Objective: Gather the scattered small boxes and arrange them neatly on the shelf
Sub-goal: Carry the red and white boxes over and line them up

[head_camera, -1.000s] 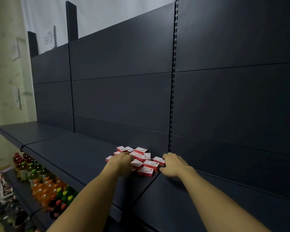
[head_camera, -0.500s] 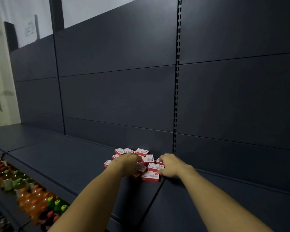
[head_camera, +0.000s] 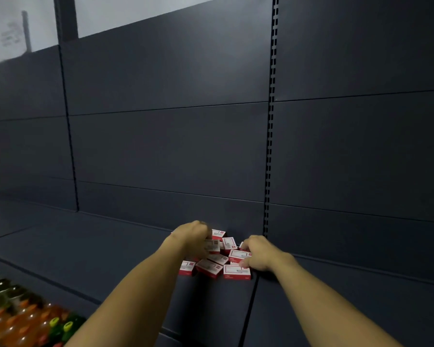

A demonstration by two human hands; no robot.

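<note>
Lower left of the frame, the bottles (head_camera: 23, 319) sit in rows on a tier below, orange and green caps, blurred and out of play. Moving right along the dark shelf (head_camera: 98, 249), your left hand (head_camera: 192, 237) is in at the left flank of the pile, knuckles up, fingers curled down over a box near the top; whether they actually pinch that box or just press on it, I cannot tell from here. Centre frame, low, there's the heap of small boxes (head_camera: 218, 259), red and white, jumbled at all angles against the back panel (head_camera: 173, 151), some lying on others, three strung along the front edge of the pile. Just right of them, your right hand (head_camera: 257, 252) cups the right flank, fingers bent against the boxes there, thumb touching the front right box; it looks like a herding push, not a lift. Behind it the slotted upright (head_camera: 269, 146) runs up the panel.

So you're in the gathering step, I'd say, with no neat row yet. Next call: square the boxes one way, faces up, and set them edge to edge along the back.
</note>
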